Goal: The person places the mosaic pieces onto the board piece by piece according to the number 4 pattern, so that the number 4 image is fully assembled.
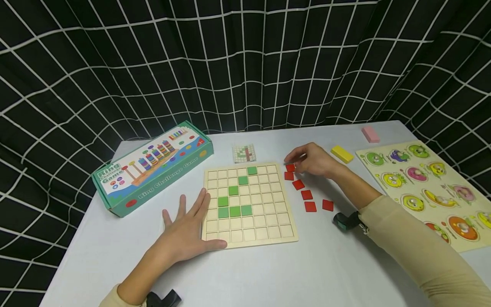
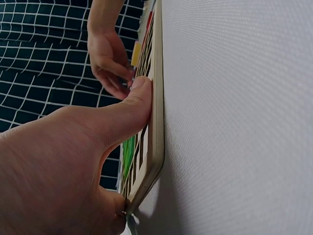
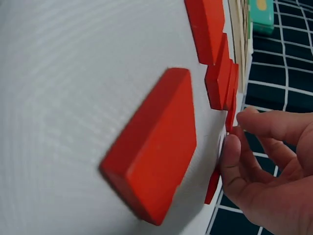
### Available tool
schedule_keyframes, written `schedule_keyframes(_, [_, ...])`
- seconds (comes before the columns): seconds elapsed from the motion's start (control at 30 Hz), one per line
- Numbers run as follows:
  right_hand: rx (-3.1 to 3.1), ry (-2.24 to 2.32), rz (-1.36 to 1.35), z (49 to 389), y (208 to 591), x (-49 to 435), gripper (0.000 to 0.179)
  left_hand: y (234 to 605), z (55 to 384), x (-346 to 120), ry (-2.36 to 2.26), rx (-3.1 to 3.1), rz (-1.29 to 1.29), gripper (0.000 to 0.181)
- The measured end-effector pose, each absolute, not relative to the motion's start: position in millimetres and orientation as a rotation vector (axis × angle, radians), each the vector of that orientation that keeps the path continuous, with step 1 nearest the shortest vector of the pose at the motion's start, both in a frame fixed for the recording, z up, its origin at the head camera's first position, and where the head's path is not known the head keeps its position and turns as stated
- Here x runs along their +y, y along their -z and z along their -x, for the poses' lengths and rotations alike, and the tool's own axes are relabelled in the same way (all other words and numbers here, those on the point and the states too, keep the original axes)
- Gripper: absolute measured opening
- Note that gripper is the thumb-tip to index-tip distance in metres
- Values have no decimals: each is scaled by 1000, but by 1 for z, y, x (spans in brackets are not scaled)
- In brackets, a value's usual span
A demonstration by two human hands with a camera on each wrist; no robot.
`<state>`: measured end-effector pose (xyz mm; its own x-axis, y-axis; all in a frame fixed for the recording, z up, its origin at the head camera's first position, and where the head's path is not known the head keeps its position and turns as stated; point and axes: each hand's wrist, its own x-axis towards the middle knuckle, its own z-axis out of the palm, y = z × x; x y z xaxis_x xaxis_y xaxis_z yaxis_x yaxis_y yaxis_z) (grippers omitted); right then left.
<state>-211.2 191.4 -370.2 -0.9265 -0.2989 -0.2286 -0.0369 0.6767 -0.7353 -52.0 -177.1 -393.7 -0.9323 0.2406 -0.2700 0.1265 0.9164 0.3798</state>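
One white worktop (image 1: 291, 273) carries all the items; a fruit-picture board (image 1: 431, 182) lies on its right side and a ring game box (image 1: 153, 166) on its left.

Grid board (image 1: 261, 244): lies flat near the middle, just in front of a small pattern card (image 1: 244, 153). It appears to be thin wood, stiff and light, and is therefore likely to slide if pushed. Take hold at the raised rim, preferably at a corner.

Hands: well apart. The left hand (image 1: 184, 238) spans the board's near-left corner, thumb on the near rim, fingers spread along the left edge. The right hand (image 1: 312, 160) is bent over the far end of the red tiles (image 1: 306, 195), near a yellow block (image 1: 342, 154); whether it pinches a tile cannot be told.

Tiles: six red pieces are visible on the worktop, right of the board; seven green tiles (image 1: 233, 190) sit in its cells. Each red tile should handle as light, rigid and hard to break; the smooth faces may slip under a fingertip. Grip across two opposite side edges, which the right wrist view shows to be thick enough for a thumb-and-finger pinch. Avoid pieces that touch or overlap neighbours.
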Motion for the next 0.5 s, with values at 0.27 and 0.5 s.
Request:
schedule_keyframes(0.27, [2615,1026,256,213,374,188,37,393,52,-177,-520,2760,-272,130])
schedule_keyframes(0.5, [2630,998,244,214,374,186,36,394,52,-177,-516,2760,-273,130])
